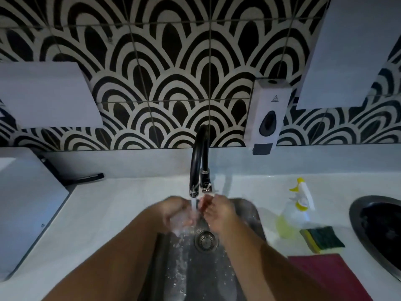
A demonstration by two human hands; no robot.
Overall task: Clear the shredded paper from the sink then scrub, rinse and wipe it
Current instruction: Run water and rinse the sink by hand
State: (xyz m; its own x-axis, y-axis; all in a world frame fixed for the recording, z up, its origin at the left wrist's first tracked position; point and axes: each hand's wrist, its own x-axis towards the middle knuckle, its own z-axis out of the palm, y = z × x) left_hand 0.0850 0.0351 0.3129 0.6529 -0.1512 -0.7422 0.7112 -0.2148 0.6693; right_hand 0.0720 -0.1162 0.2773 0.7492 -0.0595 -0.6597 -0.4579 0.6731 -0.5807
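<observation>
The steel sink (249,216) lies in front of me, wet and speckled with droplets, its round drain strainer (205,238) near the back. Water runs in a white stream (193,204) from the black curved tap (198,161). My left hand (175,211) and my right hand (217,210) are held on either side of the stream above the drain, fingers loosely bent and wet, holding nothing. No shredded paper shows in the visible part of the basin.
A spray bottle (296,211) with yellow liquid, a green-and-yellow sponge (322,237) and a dark red cloth (325,276) lie on the white counter right of the sink. A round dark bin opening (355,227) is at far right. A soap dispenser (268,116) hangs on the tiled wall.
</observation>
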